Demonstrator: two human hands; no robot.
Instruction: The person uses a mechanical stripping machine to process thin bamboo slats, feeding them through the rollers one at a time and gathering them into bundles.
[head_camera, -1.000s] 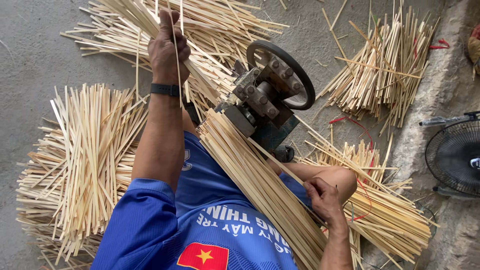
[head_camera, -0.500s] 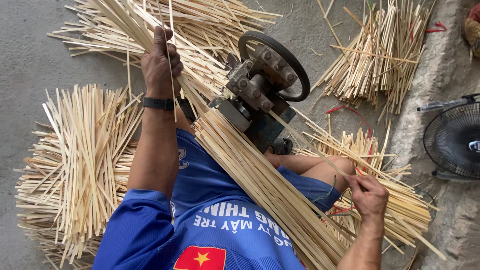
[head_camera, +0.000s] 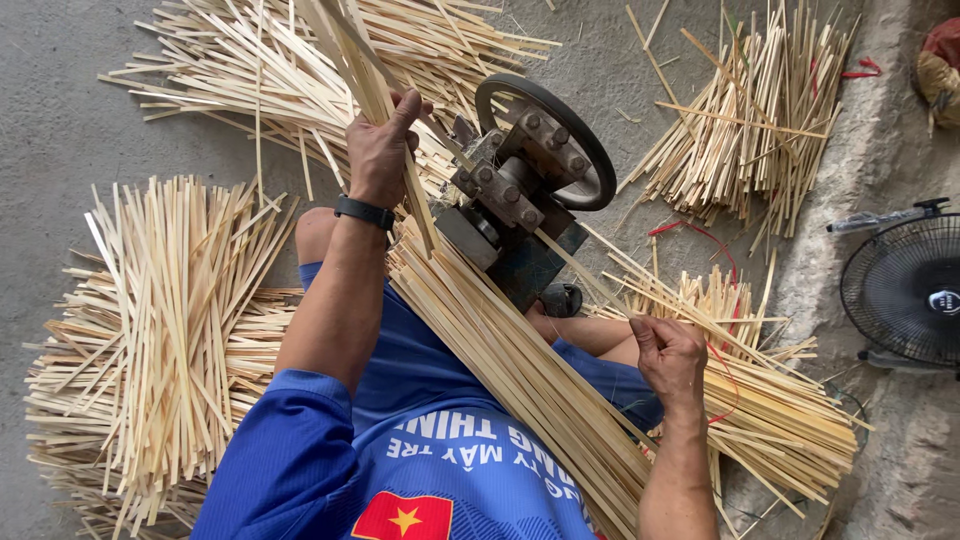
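Your left hand (head_camera: 382, 150), wearing a black wristband, sits in the upper middle of the frame, clenched around a few thin pale bamboo strips (head_camera: 345, 60) that run up and slightly left from your fist to the top edge. Their long axis points away from you, and the lower ends reach down past your fist to just beside the small grey metal machine with the black hand wheel (head_camera: 530, 175) at the centre. That machine lies just right of your left hand, so this hand is the nearer one to its intake.

Your right hand (head_camera: 668, 355) is at the lower right, fingers curled on the loose bamboo strips (head_camera: 770, 410) piled there; whether it pinches one strip or several, you cannot tell from this view.

Between your arms, a long thick bundle of bamboo strips (head_camera: 520, 370) slants from the machine down to the lower right, lying across your blue-shirted lap.

Counted: one machine, one lap bundle, and four loose heaps on the grey concrete floor (head_camera: 60, 120), at upper left, left, upper right and lower right. One black electric fan (head_camera: 905, 290) stands at the right edge.
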